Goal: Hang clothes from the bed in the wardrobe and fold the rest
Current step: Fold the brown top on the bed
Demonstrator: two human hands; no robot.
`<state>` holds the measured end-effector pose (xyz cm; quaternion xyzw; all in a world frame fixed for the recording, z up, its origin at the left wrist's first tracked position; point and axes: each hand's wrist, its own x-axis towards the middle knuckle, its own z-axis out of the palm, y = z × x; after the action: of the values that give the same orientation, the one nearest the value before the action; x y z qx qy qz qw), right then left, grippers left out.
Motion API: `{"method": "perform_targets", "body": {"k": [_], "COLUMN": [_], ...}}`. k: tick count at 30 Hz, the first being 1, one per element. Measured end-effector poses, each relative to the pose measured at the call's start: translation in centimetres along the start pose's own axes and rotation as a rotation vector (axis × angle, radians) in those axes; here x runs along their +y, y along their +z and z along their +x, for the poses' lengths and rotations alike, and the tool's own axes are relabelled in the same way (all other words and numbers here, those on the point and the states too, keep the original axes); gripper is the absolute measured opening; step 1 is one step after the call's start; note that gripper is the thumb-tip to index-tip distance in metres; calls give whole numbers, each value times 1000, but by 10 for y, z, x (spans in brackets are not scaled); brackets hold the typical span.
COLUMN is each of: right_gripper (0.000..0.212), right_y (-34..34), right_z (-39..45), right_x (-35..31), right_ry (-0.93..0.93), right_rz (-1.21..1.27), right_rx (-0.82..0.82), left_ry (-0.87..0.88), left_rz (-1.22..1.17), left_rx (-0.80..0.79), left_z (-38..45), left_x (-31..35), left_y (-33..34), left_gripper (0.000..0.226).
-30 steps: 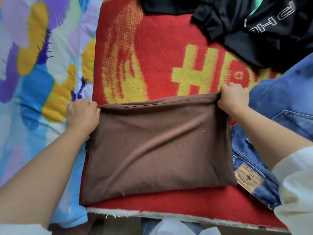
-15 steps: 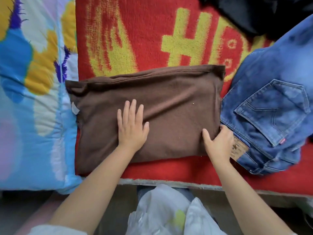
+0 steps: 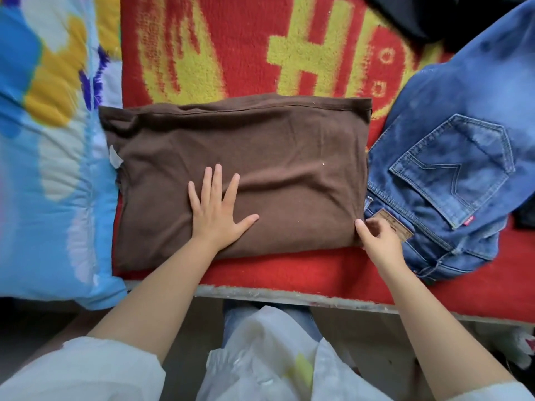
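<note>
Left hand [image 3: 215,214] flat, pressing brown top [image 3: 237,175] on red blanket [image 3: 246,53] | right hand [image 3: 376,241] pinching its right edge | step: mid-fold | next: likely fold right side across.

Bare red blanket [image 3: 289,39] beyond brown garment [image 3: 275,151]: open room. Jeans [image 3: 451,180] crowd garment's right edge, quilt [image 3: 52,169] its left. Narrow red strip free along near edge.
</note>
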<state>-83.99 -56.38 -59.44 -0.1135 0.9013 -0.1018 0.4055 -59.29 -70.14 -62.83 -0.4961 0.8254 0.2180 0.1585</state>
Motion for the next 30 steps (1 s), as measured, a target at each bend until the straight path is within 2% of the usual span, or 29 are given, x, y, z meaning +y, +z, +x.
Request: {"method": "perform_targets", "body": {"k": [2,5,7,9,11,14,17,19,21,23,26,28,30], "right_gripper": [35,47,42,27,21,20,16,5,14,25,52,53,39], "right_y": [1,3,5,3,0,5,14,12,10,12,19,27,36], "right_z": [-3,-3,-2,-1,-4,-23,-49,-65,-76,-81,-85,-90,-97], "right_x": [-9,-20,-26,-33,-38,-48,-61,-76,-89,-98,-112,-128,-147], "right_ry": [77,167,180,199,204,170,301,414,452,345,157,110,28], "right_rz": [104,199,301,443,589,640,732,811,751,750,895,954,860], "right_rx": [-70,-141,-167,-169,-157,-86,-45,-175,-343,-367,-357,-368,-350], "left_ry": [-40,-44,-54,-48,-62,-124,-201,-248,-294,-344,-393,-412,-428], "left_rz": [41,59,53,28,-51,-239,-339,-360,-391,-432,-478,-502,-529], "left_rx": [-113,-140,-163,-196,-162,-23,98,109,116,136,174,198,219], "left_z": [-3,-2,-3,-3,-9,-26,-47,-64,-80,-90,-102,-108,-113], "left_x": [3,7,8,9,4,-16,-43,-62,-78,-90,-107,-121,-127], "left_y": [1,-1,-3,-8,-17,-27,-32,-33,-31,-33,-34,-33,-31], "left_gripper": [89,91,91,90,86,77,68,65,63,61,58,55,53]}}
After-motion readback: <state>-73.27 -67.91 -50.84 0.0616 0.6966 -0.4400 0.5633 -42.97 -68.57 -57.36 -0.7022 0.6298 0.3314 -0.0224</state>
